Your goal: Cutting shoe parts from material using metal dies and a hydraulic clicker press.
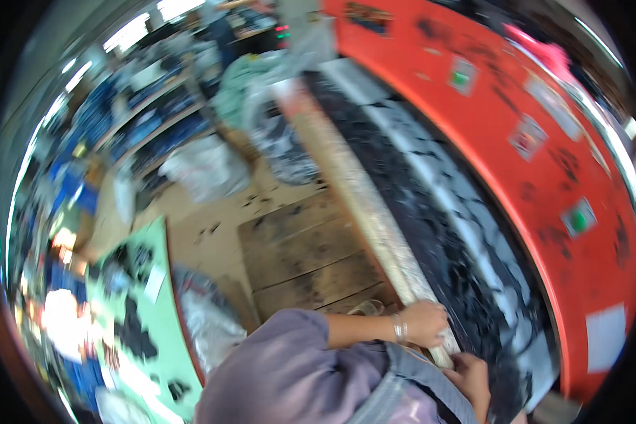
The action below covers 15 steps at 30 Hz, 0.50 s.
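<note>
A long pale rail (pixel 367 191), worn and rough on top, runs from the upper middle down to my hands. My left hand (pixel 425 324), with bracelets at its wrist, is curled over the rail's near end. Lower and to the right, my right hand (pixel 471 378) is bent beside the same end, its fingers closed. What it holds, if anything, is hidden by blur and the hand itself. Alongside the rail lies a long trough of dark, crumpled cloth pieces (pixel 466 283), with a pale band (pixel 438 205) running through them.
A tall red machine panel (pixel 495 127) with dark smudges and stickers curves along the right. Left of the rail is a wooden platform (pixel 304 247). Plastic bags (pixel 208 166) stand beyond it, near shelves of blue cloth (pixel 155 124). A green table (pixel 141 297) bears dark pieces.
</note>
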### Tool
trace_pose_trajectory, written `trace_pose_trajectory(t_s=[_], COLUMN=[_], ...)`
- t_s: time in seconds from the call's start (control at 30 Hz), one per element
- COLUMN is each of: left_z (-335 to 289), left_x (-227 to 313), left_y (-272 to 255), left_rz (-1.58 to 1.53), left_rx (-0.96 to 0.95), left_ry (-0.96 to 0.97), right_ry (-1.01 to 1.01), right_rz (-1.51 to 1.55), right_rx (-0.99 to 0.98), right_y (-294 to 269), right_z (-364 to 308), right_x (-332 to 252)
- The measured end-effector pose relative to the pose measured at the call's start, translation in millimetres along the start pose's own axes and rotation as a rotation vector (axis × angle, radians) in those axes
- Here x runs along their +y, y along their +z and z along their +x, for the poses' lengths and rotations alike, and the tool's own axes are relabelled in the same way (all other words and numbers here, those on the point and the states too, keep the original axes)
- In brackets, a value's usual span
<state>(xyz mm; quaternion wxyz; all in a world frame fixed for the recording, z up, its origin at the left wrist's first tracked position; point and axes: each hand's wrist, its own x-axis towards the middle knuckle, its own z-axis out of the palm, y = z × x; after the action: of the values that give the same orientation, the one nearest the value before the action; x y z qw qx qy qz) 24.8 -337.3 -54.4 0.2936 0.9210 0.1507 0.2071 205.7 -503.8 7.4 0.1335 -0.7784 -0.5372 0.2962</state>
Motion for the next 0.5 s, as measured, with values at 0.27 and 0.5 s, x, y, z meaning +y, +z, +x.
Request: trace_pose_trajectory(t_s=[0.27, 0.5], left_z=[22, 35], left_x=[20, 49], left_y=[23, 18], left_rz=[0.108, 0.132], left_rx=[0.027, 0.103], left_ry=[-0.084, -0.195], right_ry=[-0.467, -0.052], right_rz=[-0.614, -0.810], right_rx=[0.779, 0.672], right_y=[-173, -201], right_z=[105, 114], right_x=[101, 145])
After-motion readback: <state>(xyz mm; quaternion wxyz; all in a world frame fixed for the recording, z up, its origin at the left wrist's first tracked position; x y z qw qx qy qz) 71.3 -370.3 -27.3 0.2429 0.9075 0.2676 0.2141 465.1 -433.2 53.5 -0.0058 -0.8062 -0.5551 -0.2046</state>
